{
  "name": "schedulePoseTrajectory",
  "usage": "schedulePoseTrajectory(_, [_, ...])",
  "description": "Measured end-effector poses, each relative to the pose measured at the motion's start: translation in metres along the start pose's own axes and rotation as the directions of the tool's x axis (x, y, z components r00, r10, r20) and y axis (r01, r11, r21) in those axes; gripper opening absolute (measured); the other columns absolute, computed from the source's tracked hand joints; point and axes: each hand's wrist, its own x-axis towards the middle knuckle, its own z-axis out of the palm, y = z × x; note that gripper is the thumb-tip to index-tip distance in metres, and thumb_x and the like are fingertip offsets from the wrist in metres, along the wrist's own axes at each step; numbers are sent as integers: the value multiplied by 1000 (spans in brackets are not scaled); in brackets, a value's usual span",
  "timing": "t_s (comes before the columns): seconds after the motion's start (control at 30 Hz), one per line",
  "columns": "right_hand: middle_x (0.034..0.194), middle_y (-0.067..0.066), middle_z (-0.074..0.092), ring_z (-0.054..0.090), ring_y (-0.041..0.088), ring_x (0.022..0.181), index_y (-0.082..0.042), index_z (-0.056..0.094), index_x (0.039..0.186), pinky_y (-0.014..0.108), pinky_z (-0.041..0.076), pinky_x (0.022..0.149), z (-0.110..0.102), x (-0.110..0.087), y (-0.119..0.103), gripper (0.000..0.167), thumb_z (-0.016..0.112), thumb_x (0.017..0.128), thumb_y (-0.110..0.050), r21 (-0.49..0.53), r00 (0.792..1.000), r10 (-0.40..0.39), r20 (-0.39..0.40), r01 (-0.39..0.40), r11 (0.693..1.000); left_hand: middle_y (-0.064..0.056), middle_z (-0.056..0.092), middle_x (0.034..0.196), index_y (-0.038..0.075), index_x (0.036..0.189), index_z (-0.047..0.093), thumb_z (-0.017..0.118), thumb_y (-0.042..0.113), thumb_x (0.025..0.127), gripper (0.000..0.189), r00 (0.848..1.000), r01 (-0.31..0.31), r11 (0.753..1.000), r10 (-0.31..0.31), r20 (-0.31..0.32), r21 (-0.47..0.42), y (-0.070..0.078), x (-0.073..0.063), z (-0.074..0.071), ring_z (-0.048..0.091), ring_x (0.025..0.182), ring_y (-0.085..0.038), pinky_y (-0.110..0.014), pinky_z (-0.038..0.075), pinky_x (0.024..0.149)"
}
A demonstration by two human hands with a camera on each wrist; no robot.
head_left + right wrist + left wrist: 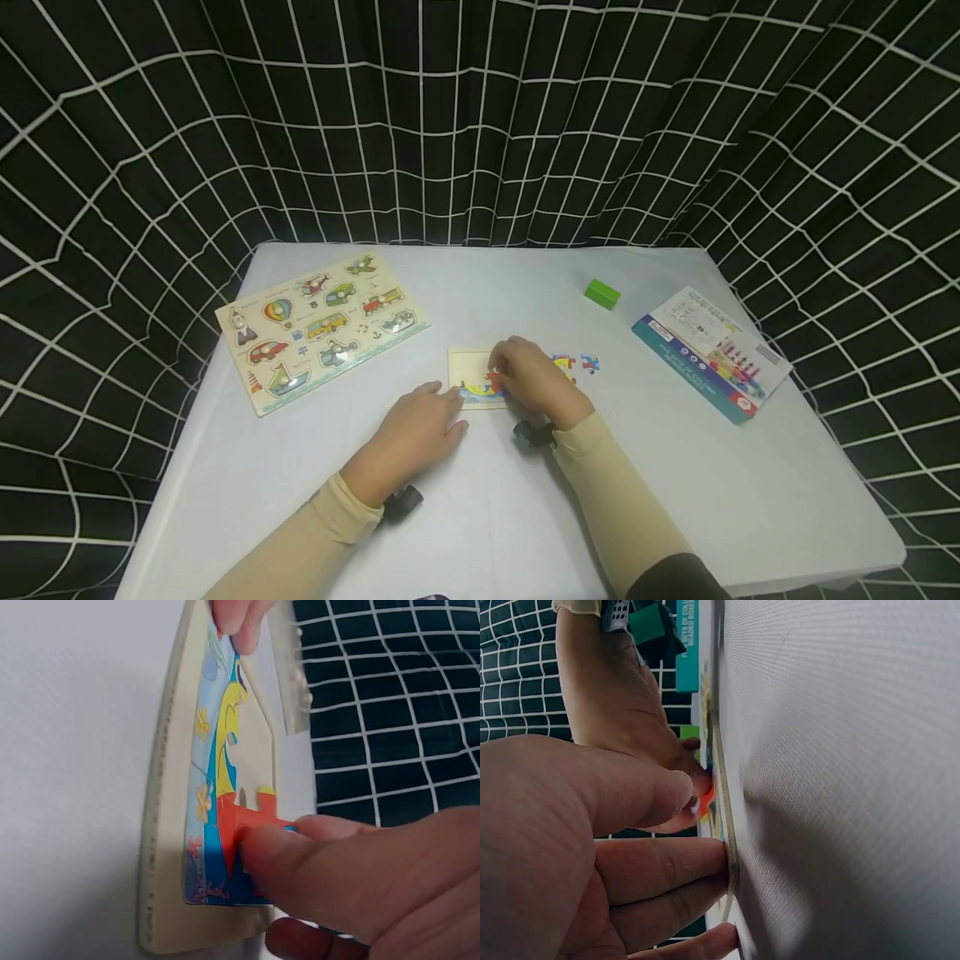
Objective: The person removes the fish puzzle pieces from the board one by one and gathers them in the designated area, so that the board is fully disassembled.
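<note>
A small wooden jigsaw board (468, 358) lies in the middle of the table, with blue and yellow pieces along its near side. My right hand (536, 379) is over its right part, pinching a red puzzle piece (251, 817) between thumb and fingers. In the right wrist view that piece sits beside the yellow piece (229, 720), inside the frame. My left hand (416, 429) has its fingers fairly straight, their tips touching the board's left end. Loose puzzle pieces (590, 363) lie right of the board, some partly hidden by the right hand.
At the left lies a large wooden peg puzzle (360, 354) with vehicle pictures. A green block (602, 293) stands at the back right, and a flat printed box (712, 350) lies further right. Black grid-patterned curtains (465, 125) surround the white table (480, 517).
</note>
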Motion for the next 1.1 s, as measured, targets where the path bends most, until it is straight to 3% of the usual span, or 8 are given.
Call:
schedulePoseTrajectory(0.23, [90,-2,66,59,20,89,-12,70,93,35,56,86,-3,-17,-5,17,75,99,2,69,999,-23,-48,27,997,-10,70,149,2,139,74,70,32,106,44,1000,6,1000,-6,2,-3,1,-1,-2,61,143,-42,-55,52,120])
schedulePoseTrajectory(0.43, [93,-1,70,62,19,91,-10,73,96,37,58,88,-3,-22,-1,12,73,101,1,69,997,-32,-72,37,997,-10,69,150,3,139,74,70,33,106,45,1000,21,1000,-21,14,-5,2,-1,-3,60,145,-41,-55,51,121])
schedulePoseTrajectory(0.67, [107,5,75,66,24,99,-11,72,106,44,59,93,-15,-28,18,8,67,106,-6,199,986,130,-104,-107,974,-10,68,151,3,140,73,69,33,107,45,1000,11,1000,-11,24,4,2,0,-3,60,145,-41,-55,51,121])
schedulePoseTrajectory(0.87, [130,17,75,68,36,118,-8,75,125,57,58,103,-49,-55,61,22,60,110,-15,259,932,339,-128,-299,919,-10,69,151,3,140,73,68,32,107,44,1000,5,1000,-5,23,6,2,1,0,60,145,-41,-55,51,121])
schedulePoseTrajectory(1.0, [139,22,72,65,41,126,-7,76,133,63,53,111,-64,-76,89,29,62,110,-20,248,912,407,-48,-384,889,-10,68,152,4,141,72,67,34,108,46,999,21,1000,-21,42,8,2,2,1,58,147,-41,-55,50,121])
schedulePoseTrajectory(1.1, [133,20,73,64,37,118,-8,76,132,57,56,104,-71,-88,100,28,65,109,-21,254,903,429,35,-423,870,-9,68,152,4,142,72,67,35,108,46,999,30,999,-31,45,15,2,2,0,58,147,-40,-54,50,122])
